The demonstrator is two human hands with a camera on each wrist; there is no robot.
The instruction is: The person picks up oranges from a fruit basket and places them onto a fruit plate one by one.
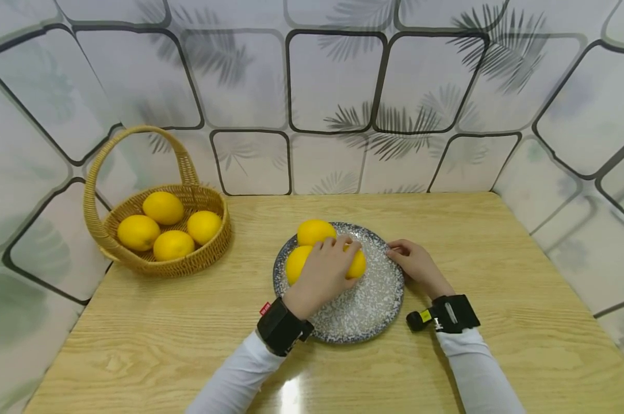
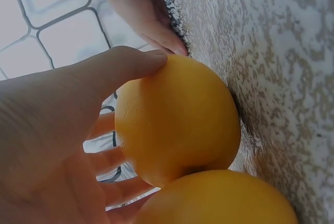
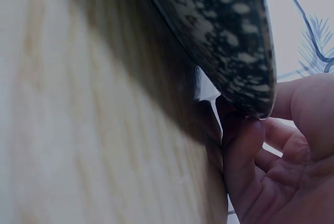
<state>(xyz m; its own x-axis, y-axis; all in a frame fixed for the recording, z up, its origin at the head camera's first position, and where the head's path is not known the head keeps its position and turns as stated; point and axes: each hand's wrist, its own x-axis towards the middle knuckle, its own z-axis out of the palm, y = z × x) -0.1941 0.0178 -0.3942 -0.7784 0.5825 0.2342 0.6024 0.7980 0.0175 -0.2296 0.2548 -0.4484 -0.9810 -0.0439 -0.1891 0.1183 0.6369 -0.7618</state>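
Note:
A speckled grey plate (image 1: 379, 299) with a dark rim lies on the table. My left hand (image 1: 324, 276) reaches over it and grips a lemon (image 1: 358, 265), thumb on one side and fingers round the other. The left wrist view shows this lemon (image 2: 177, 122) low against the plate, touching another lemon (image 2: 222, 200). Two more yellow lemons show beside the hand: one at the back (image 1: 316, 232) and one at the left (image 1: 297, 264), partly covered by the hand. At the plate's right edge, my right hand (image 1: 417, 267) pinches the rim (image 3: 250, 101) between thumb and fingers.
A wicker basket (image 1: 224, 241) with a tall arched handle stands at the back left, with several lemons (image 1: 163, 208) inside. The wooden table (image 1: 198, 333) meets a patterned wall (image 1: 332, 161) at the back. Both wrists wear black straps (image 1: 283, 326).

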